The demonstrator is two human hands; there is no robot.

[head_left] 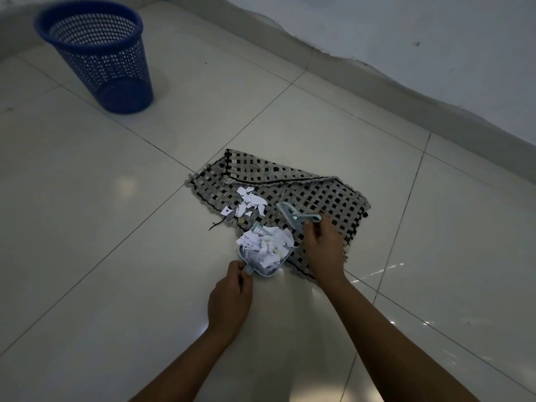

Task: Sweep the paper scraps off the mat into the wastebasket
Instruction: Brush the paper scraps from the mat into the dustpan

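A woven black-and-grey mat (316,195) lies on the tiled floor. Several white paper scraps (250,203) are scattered on its left part. A small pale-blue dustpan (262,271), heaped with paper scraps (265,246), sits at the mat's near-left edge. My left hand (230,303) pinches the dustpan's handle. My right hand (323,245) grips the handle of a small pale-blue brush (293,217), whose head rests on the mat just right of the loose scraps. A blue mesh wastebasket (98,56) stands upright at the far left.
Glossy white floor tiles (116,227) surround the mat. A wall with a grey skirting (377,82) runs diagonally behind the mat, from the top centre to the right edge. A dark thread trails from the mat's left edge.
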